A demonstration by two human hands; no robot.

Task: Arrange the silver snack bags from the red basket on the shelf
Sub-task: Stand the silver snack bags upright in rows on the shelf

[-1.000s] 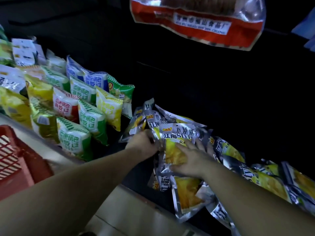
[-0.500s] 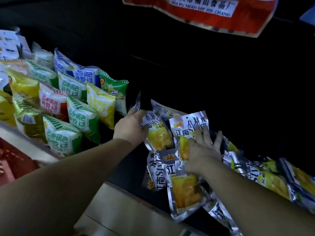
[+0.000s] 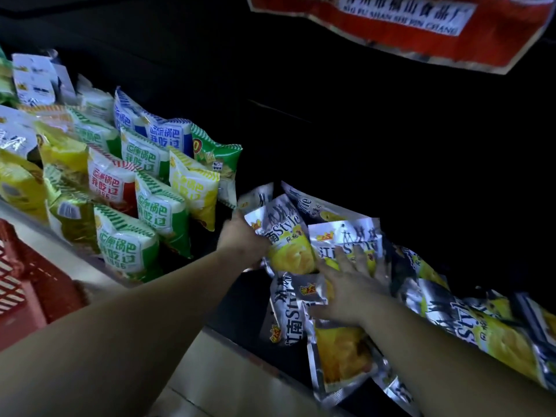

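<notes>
At the near left edge we are looking at a corner of the red basket [image 3: 27, 284], sitting below the shelf lip [image 3: 75, 263]; what is lying inside it is out of view, so we cannot tell whether any bags are waiting there. Just beyond it, the striped green, red and yellow snack packs [image 3: 156, 212] are standing in tidy tilted rows on the left part of the shelf, apart from our work. Moving right, our left hand [image 3: 240, 236] is closing around the left edge of one silver snack bag [image 3: 282, 236], thumb side tucked behind it and the bag tipping up toward standing, touching the packs behind it. Beside it, our right hand [image 3: 349, 287] is lying spread and flat, fingers [image 3: 358, 260] fanned, pressing on a second upright silver bag [image 3: 346, 239] and on the loose ones [image 3: 334, 350] sprawling toward the near lip. Farther right, more silver bags [image 3: 487, 326] are lying slumped in an overlapping line, and a red-banded package [image 3: 421, 25] is hanging overhead. We are judging this to be the straightening step: bags are on the shelf but not yet ordered. The next move is probably calling for seating the gripped bag upright behind its neighbour while the flat hand is keeping the slippery pile from sliding off the front.
</notes>
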